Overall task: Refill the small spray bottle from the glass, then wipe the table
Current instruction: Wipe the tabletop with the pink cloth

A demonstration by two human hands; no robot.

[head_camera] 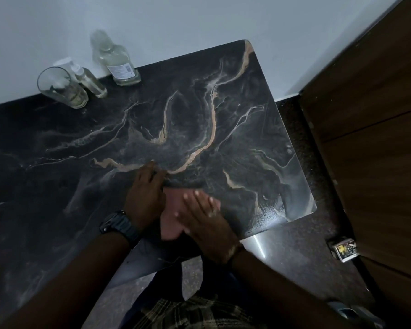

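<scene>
- Nearest: both hands sit at the near edge of the dark marbled table (223,119), over a pinkish cloth (172,217) lying flat on it.
- Right hand (205,220) lies on the cloth with fingers straight and spread, pressing, not pinching. Reads as pinning or smoothing it.
- Left hand (146,193), watch (119,225) on the wrist, rests at the cloth's left edge, fingers bent down toward the surface. Can't tell if it pinches the cloth or only touches the table; motion blur there.
- Judgement: wipe step is in hand, cloth being flattened or folded for a pass.
- Far left corner, by the wall: glass (62,87) upright, only a little liquid showing at the bottom.
- Small spray bottle (88,79) stands just beside the glass on its right, cap on. Looks filled, so refill is probably done.
- Larger clear bottle (116,60) with a label stands further right against the wall. All three are parked well apart from the hands, likely to leave the middle free for wiping.
- Off the table, right: a small box (344,249) on the floor beside the wooden door (375,138).
</scene>
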